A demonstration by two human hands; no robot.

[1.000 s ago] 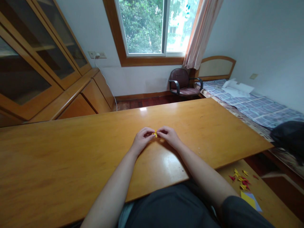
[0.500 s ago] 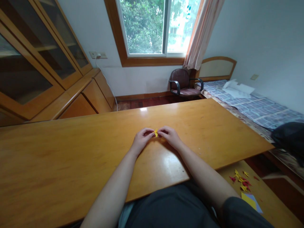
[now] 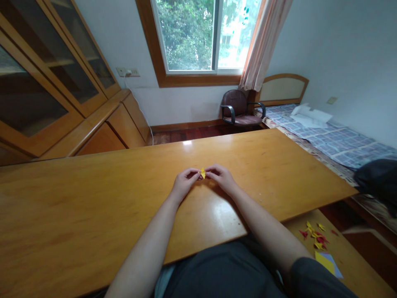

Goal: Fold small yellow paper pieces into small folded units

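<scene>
Pinching folded yellow paper [image 3: 203, 174] over a glossy wooden table [image 3: 102, 207], window [image 3: 187, 35] beyond.

Head camera looks forward — down over the table [image 3: 93, 207].

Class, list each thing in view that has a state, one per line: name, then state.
Left hand, pinching yellow paper
Right hand, pinching it too
Yellow paper, folded
Small figures, folded, grouped loosely
Sheets, flat, overlapping
Plug, in its socket
Curtain, drawn aside
Glass doors, shut
Window, open or shut unclear
</scene>
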